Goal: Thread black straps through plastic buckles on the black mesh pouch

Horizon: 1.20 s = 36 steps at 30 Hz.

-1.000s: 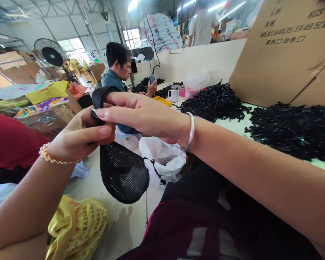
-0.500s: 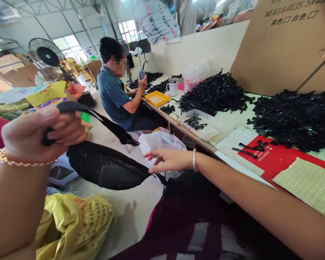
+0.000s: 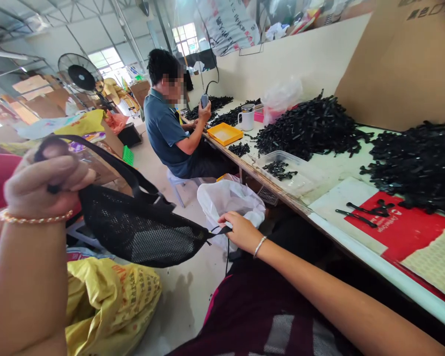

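Note:
A black mesh bag (image 3: pixel 148 235) with a webbing strap (image 3: pixel 114 158) hangs stretched between my two hands, above the floor. My left hand (image 3: pixel 50 170), raised at the left, is closed around the strap near the bag's left end. At the bag's right end my right hand (image 3: pixel 243 231) pinches the short strap between thumb and fingers. A buckle-like piece shows on the strap over the bag's top edge. What the bag holds, if anything, cannot be made out.
A yellow woven sack (image 3: pixel 113 296) stands at lower left, and a white plastic bag (image 3: pixel 232 198) is beyond my right hand. The workbench (image 3: pixel 321 198) on the right bears heaps of small black parts (image 3: pixel 311 126). A co-worker (image 3: pixel 166 128) sits at its far end.
My right hand, its fingers apart before, has closed on the strap at the bag's right end. My left hand and the bag have shifted slightly left, and the view has turned.

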Tool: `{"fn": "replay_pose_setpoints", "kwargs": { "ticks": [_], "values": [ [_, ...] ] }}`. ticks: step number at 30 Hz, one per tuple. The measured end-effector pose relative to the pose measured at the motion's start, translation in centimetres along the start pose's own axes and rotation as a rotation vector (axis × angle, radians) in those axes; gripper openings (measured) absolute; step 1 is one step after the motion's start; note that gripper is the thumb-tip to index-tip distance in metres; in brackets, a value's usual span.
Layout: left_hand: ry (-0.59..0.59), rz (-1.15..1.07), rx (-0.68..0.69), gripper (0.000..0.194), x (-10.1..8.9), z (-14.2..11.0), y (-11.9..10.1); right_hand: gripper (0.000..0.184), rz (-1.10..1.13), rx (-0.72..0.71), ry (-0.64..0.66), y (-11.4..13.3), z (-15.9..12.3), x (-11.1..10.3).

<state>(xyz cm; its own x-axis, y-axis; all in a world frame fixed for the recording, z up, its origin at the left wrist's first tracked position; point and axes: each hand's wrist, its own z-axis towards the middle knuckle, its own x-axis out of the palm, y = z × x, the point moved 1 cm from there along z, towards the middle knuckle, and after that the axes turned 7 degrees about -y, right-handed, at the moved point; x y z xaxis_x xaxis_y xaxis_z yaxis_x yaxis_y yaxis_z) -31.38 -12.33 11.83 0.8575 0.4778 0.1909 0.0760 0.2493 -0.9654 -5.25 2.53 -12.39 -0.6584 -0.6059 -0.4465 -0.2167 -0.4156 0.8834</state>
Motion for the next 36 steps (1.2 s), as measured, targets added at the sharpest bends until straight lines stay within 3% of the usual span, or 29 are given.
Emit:
{"fn": "replay_pose_setpoints", "kwargs": {
  "ticks": [2, 4, 6, 8, 11, 17, 21, 25, 28, 33, 36],
  "values": [
    [-0.106, 0.149, 0.124, 0.021, -1.0, 0.2, 1.5, 0.003, -0.088, -0.007, 0.062, 2.4, 0.4, -1.8],
    [-0.141, 0.253, 0.135, 0.020, -2.9, 0.7, 3.5, 0.004, -0.178, -0.001, 0.210, 5.4, 0.6, -3.6],
    [-0.211, 0.364, 0.109, 0.018, -5.3, 1.2, 5.3, 0.008, -0.167, 0.134, 0.452, 8.0, 0.7, -5.1],
    [-0.293, 0.491, 0.031, 0.015, -7.6, 1.5, 6.7, 0.017, -0.024, 0.296, 0.581, 9.9, 0.9, -6.3],
    [-0.343, 0.643, -0.096, 0.020, -9.9, 1.4, 8.1, 0.033, 0.116, 0.380, 0.545, 11.0, 1.8, -7.7],
    [-0.416, 0.568, -0.287, 0.019, -12.4, 1.0, 11.2, 0.053, -0.101, 0.246, 0.469, 10.9, 2.9, -9.7],
    [-0.500, 0.401, -0.366, 0.038, -13.1, 0.5, 14.4, 0.055, -0.195, 0.252, 0.454, 11.0, 2.2, -10.5],
    [-0.532, 0.219, -0.385, 0.032, -13.2, 0.1, 16.1, 0.053, -0.264, 0.267, 0.491, 11.0, 1.4, -11.3],
    [-0.600, 0.090, -0.358, 0.023, -13.0, 0.2, 16.2, 0.051, -0.340, 0.280, 0.513, 11.0, 0.8, -11.7],
    [-0.665, -0.075, -0.281, 0.021, -11.9, 0.1, 15.2, 0.046, -0.480, 0.174, 0.531, 11.5, 0.3, -11.8],
    [-0.585, -0.192, -0.205, 0.024, -10.7, -0.4, 14.2, 0.045, -0.498, 0.153, 0.546, 12.0, 0.3, -11.3]
  ]
}}
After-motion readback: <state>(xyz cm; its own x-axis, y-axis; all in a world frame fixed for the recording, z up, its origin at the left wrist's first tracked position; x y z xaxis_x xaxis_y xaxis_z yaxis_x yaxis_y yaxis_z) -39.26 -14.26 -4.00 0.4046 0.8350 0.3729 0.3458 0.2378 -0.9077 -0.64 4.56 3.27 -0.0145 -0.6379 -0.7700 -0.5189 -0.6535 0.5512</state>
